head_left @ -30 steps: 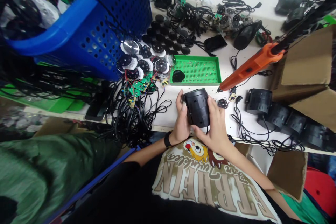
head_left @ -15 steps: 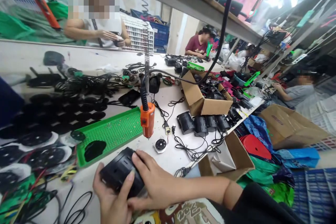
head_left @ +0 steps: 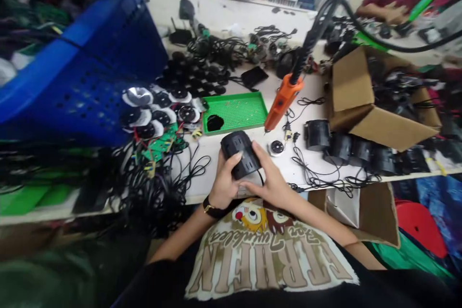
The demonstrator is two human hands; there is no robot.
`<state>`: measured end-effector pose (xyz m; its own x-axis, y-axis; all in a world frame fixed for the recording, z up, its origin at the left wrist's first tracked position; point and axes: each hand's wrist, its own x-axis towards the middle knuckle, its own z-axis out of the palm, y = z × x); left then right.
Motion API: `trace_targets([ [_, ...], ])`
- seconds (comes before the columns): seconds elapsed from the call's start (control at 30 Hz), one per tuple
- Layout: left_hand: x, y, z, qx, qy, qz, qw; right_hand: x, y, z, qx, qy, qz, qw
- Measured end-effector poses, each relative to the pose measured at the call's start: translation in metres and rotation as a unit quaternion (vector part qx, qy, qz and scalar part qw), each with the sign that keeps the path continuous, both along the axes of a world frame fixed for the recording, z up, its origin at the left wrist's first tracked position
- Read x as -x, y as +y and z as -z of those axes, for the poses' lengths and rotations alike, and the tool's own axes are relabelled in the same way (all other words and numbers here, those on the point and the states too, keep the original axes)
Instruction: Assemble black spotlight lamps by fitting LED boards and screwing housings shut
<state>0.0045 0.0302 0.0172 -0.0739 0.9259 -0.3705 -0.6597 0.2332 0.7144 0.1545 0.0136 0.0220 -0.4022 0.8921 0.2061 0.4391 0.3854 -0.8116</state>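
Observation:
Both my hands grip a black cylindrical housing (head_left: 241, 152) with slots, held just above the near edge of the white workbench (head_left: 296, 166). My left hand (head_left: 223, 181) wraps its left side, thumb up along the casing. My right hand (head_left: 270, 179) closes over its right and lower side. An orange electric screwdriver (head_left: 282, 99) hangs on a black cable just beyond and to the right of the housing, tip pointing down at the bench. A small round black part (head_left: 276, 147) lies right of my hands.
A green tray (head_left: 238, 111) with small screws lies behind the housing. A blue perforated basket (head_left: 72, 77) and tangled wires with circuit boards (head_left: 162, 154) fill the left. Several black housings (head_left: 346, 147) and an open cardboard box (head_left: 364, 101) stand right. Other people work across the bench.
The view swung up to the far bench and workers, then back down. Both hands kept hold of the black housing, which is now tilted with its top toward the upper left.

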Motion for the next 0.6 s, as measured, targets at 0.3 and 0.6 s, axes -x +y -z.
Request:
trace_targets([
  [0.3, 0.004, 0.006, -0.001, 0.07, -0.117, 0.028, 0.99, -0.018, -0.003, 0.004, -0.012, 0.082, 0.043, 0.996],
  [0.6, 0.0, 0.002, -0.003, 0.087, -0.126, 0.042, 0.987, -0.021, 0.0, 0.008, -0.003, 0.149, 0.063, 0.987],
])
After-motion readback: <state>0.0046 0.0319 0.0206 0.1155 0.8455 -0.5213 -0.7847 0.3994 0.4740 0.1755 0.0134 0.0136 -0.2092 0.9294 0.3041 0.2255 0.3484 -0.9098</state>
